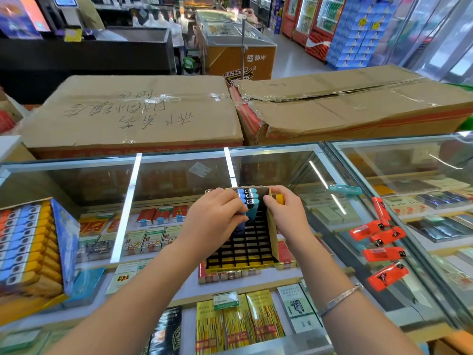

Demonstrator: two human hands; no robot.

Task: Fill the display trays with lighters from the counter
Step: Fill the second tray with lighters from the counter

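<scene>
Cigarette packs: lie nearest, under the glass of the table; stock, not part of the job.
Orange lighters: five lie loose on the glass at the right, near the tray, likely the supply to draw from.
Display tray: a cardboard box with a black grid, tilted toward the person so the cells show; most cells are bare.
Left hand: fingers curled round dark and blue lighters at the tray's far end, apparently pressing them into their cells.
Right hand: pinches a yellow lighter at the tray's right wall, apparently also steadying the tray.
Full tray: at the left, packed with orange, blue and yellow rows; looks finished.
Teal lighter: lies alone on the glass, beyond the right hand.
Cardboard cartons: two sealed boxes behind the table.
</scene>
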